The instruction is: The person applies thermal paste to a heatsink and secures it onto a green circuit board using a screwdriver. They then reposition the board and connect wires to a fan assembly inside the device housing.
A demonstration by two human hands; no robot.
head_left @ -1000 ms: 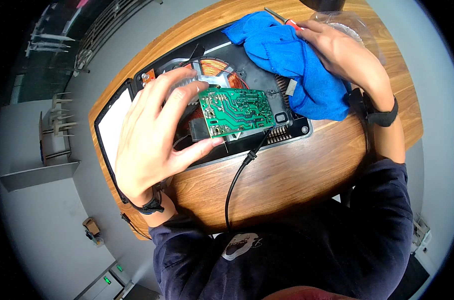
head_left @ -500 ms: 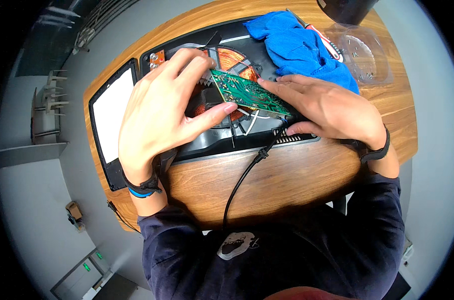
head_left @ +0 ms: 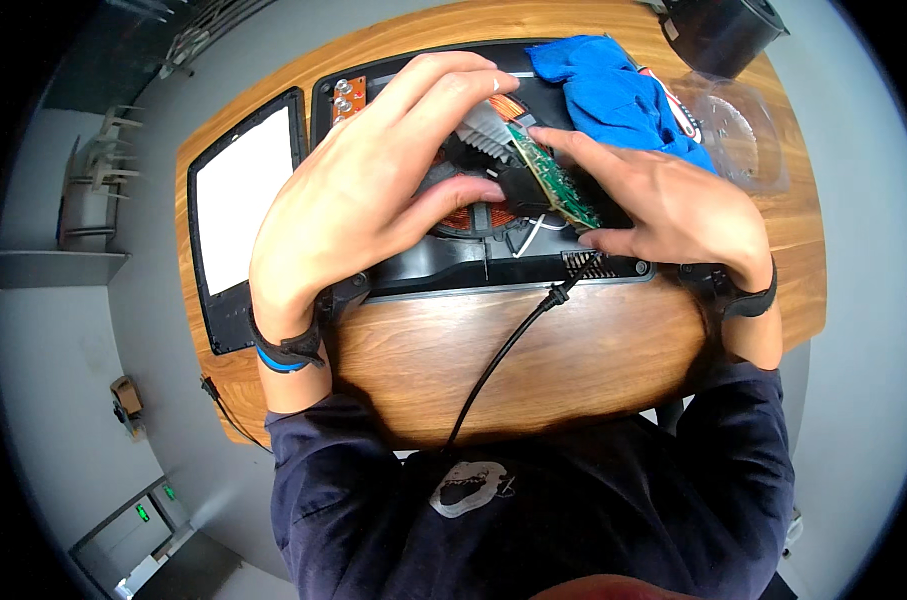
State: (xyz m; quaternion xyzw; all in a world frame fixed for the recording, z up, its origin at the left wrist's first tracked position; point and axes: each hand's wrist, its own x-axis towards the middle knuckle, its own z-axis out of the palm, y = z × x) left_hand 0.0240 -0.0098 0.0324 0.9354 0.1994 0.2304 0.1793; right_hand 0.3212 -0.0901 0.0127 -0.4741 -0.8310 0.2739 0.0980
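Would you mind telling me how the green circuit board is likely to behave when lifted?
The green circuit board is thin and flat, so probably stiff and light. Both hands tilt it on edge, so it may tip over if released. White wires beneath may tether it.

Wood, plastic, copper and cloth on a round bench.

The bench [head_left: 573,350] is wood with a visible grain and a soft satin sheen. The opened appliance housing [head_left: 453,270] is matt black plastic; inside it a copper coil [head_left: 470,212] gleams reddish, beside a ribbed, bright metal heat sink [head_left: 485,125]. The green circuit board [head_left: 553,180] looks lacquered and slightly glossy. The glass top panel [head_left: 238,200] is smooth, white within a black border. The blue cloth [head_left: 613,95] is soft and matt. The black cable [head_left: 503,350] is smooth rubbery plastic; the clear tray [head_left: 733,130] is thin glossy plastic.
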